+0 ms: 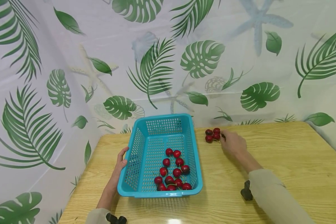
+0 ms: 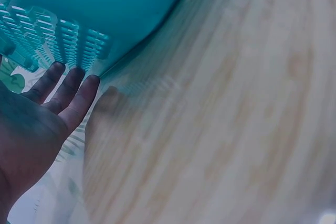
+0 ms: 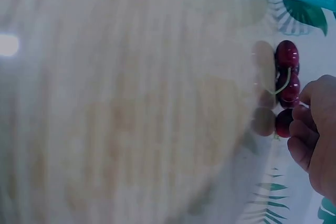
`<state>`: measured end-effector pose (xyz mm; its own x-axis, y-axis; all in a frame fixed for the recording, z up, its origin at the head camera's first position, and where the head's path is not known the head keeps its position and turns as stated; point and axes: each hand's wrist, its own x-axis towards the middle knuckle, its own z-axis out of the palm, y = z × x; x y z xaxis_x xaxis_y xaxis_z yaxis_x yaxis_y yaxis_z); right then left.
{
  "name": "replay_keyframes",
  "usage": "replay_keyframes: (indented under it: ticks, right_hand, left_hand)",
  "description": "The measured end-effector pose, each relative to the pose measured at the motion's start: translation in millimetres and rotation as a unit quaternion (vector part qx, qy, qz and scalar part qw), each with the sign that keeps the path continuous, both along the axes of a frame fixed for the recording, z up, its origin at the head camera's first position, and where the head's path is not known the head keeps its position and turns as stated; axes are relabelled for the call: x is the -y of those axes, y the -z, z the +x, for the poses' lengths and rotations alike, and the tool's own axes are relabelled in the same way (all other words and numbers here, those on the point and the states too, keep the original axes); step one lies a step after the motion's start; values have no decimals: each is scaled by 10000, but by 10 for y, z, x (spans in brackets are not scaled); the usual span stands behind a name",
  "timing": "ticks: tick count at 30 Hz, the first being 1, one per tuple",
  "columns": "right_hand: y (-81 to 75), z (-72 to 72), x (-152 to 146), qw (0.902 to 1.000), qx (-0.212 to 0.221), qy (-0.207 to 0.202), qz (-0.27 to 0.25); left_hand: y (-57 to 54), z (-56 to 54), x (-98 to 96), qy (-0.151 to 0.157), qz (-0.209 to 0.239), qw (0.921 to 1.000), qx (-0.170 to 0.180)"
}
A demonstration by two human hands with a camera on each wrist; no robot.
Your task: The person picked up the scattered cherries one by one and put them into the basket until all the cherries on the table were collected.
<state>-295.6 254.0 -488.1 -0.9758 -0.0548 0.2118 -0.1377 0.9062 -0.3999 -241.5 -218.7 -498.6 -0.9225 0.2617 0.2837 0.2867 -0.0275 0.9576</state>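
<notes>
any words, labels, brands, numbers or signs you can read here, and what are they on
None: no readable text in any view.
Blue basket, cherries, wood-grain table: no lettering visible.
Patterned backdrop: printed leaves, starfish and shells; faint marks low in the left wrist view are too blurred to tell.
Black wrist devices: too small to read any marking.

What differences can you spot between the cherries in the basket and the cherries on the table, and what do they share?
Number: the basket cherries clearly outnumber the table cherries.
Spacing: the basket cherries spread over a wider area, while the table cherries sit in one tight cluster.
Hands: the right hand is at the table cherries; neither hand is at the basket cherries.
Shared: both sets are round, red and glossy.
</notes>
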Motion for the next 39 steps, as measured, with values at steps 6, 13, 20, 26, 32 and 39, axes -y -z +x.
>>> replay_keyframes:
  ticks: [6, 13, 20, 26, 32, 39]
  right_hand:
    - [88, 14, 18, 9997, 38, -88, 224]
    - [120, 1, 67, 9991, 167, -8, 398]
    - [158, -20, 100, 9989, 255, 18, 387]
    - [175, -32, 117, 9989, 311, -20, 337]
    - [190, -10, 100, 9995, 146, -21, 291]
    - [160, 34, 96, 9999, -40, 4, 142]
  left_hand:
    - [-6, 1, -1, -63, -77, 9999, 32]
    - [-8, 16, -12, -149, -68, 9998, 124]
    - [-5, 20, -22, -203, -114, 9996, 126]
    - [8, 13, -24, -257, -91, 9996, 95]
    - [24, 0, -19, -178, 86, 9998, -74]
    - [28, -3, -22, -141, 160, 9997, -106]
